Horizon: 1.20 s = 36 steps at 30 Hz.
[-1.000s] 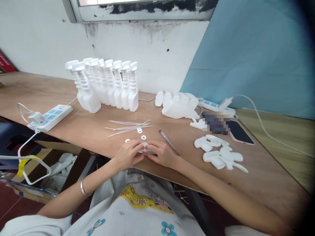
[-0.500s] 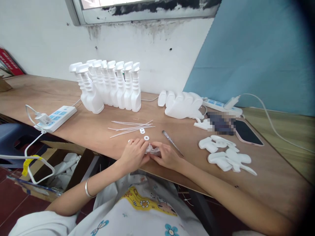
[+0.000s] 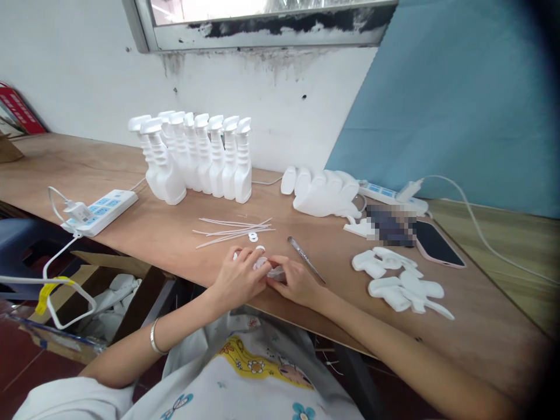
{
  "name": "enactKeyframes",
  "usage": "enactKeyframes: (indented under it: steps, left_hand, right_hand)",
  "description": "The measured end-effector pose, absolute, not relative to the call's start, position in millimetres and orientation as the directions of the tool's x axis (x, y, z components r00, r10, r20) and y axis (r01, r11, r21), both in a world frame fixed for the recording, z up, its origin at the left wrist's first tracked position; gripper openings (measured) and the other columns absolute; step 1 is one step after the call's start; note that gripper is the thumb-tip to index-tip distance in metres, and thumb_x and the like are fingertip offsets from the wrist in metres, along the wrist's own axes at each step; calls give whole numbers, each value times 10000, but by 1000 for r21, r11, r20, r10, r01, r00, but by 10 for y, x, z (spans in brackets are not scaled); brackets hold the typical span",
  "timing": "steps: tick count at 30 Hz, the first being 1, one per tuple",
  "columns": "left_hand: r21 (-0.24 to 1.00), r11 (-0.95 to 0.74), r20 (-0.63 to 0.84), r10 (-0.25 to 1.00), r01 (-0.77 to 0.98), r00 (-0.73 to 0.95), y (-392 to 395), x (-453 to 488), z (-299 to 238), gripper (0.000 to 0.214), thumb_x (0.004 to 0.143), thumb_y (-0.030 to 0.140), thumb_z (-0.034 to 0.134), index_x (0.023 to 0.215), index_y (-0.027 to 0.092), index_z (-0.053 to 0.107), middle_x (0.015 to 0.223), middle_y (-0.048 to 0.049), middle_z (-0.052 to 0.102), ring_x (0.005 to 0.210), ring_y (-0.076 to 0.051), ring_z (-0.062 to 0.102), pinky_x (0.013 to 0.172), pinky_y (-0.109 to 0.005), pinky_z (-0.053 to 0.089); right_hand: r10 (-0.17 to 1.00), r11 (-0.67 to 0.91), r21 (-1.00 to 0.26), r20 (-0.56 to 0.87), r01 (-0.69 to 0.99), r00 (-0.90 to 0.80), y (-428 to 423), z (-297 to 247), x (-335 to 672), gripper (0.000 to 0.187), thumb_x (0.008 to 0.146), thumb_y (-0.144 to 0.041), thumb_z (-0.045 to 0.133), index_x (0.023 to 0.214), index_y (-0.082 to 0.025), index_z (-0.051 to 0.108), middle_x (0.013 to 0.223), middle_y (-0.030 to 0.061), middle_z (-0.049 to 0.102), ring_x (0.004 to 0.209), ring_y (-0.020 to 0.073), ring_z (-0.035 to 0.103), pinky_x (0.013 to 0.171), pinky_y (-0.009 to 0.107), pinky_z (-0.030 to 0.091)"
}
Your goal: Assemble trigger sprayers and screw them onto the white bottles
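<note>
At the table's near edge, my right hand (image 3: pixel 294 281) is closed around a small translucent white plastic piece (image 3: pixel 276 272), mostly covered by the fingers. My left hand (image 3: pixel 241 277) meets it from the left, its fingers curled, with bits of white showing by the fingertips; what it grips is hidden. Just beyond the left fingertips lies a white washer (image 3: pixel 260 249), partly covered. More white washers (image 3: pixel 253 237) lie a little farther back, beside several thin white tubes (image 3: pixel 231 228). A slim metallic tool (image 3: pixel 305 258) rests to the right of my right hand.
White spray bottles (image 3: pixel 210 169) stand in rows at the back; others (image 3: pixel 321 195) lie on their sides. Loose white sprayer parts (image 3: pixel 405 280) and a phone (image 3: pixel 438 244) are on the right. A power strip (image 3: pixel 105 213) sits left, above a carton (image 3: pixel 144 291) of white parts.
My left fingers have shifted slightly forward and now partly cover the near washer. My right hand has stayed around the plastic piece. The whole view has tilted up a little.
</note>
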<state>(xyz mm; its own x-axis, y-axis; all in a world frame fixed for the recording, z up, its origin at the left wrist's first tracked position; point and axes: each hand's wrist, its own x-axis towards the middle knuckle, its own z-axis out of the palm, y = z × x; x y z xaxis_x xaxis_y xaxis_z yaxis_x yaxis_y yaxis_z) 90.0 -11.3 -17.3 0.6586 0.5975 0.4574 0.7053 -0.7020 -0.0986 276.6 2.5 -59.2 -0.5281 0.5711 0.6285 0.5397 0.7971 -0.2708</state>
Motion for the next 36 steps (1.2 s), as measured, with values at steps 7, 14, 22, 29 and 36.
enactKeyframes:
  steps: [7, 14, 22, 29, 36]
  left_hand:
    - [105, -747, 530, 600, 656, 599, -141, 797, -168, 122, 809, 201, 468, 909, 184, 536, 1144, -80, 555, 989, -210, 505, 818, -362, 353]
    - [235, -746, 490, 644, 622, 587, -180, 830, -209, 210, 822, 221, 445, 1019, 171, 498, 1158, -105, 530, 1065, -220, 471, 851, -369, 363]
    - [233, -739, 457, 657, 633, 599, -180, 845, -191, 206, 801, 291, 477, 964, 178, 528, 1202, -111, 506, 1083, -238, 450, 851, -380, 351]
    - [168, -701, 385, 694, 693, 609, 93, 688, 59, 223, 826, 331, 455, 964, 200, 571, 1054, -67, 585, 969, -205, 506, 815, -340, 358]
    - [-69, -298, 101, 947, 952, 304, 743, 219, 152, 232, 816, 254, 452, 844, 190, 674, 913, -110, 644, 880, -274, 556, 713, -350, 360]
  right_hand:
    - [611, 771, -307, 601, 558, -514, 1, -551, 2752, 338, 846, -352, 484, 1112, -172, 380, 956, 105, 618, 858, 197, 637, 666, 324, 543]
    - [589, 784, -279, 617, 554, -523, 19, -581, 2765, 314, 855, -343, 464, 1099, -160, 387, 951, 115, 617, 863, 204, 634, 674, 332, 539]
    - [590, 789, -289, 604, 542, -536, 22, -610, 2779, 316, 839, -298, 493, 1107, -164, 393, 988, 115, 619, 889, 204, 628, 721, 337, 530]
    - [594, 780, -289, 621, 555, -511, 12, -575, 2754, 318, 833, -335, 509, 1083, -169, 406, 966, 108, 628, 870, 201, 635, 706, 328, 536]
    - [625, 757, -309, 600, 576, -499, 1, -581, 2752, 322, 823, -342, 521, 1075, -170, 419, 926, 100, 635, 820, 197, 642, 680, 327, 540]
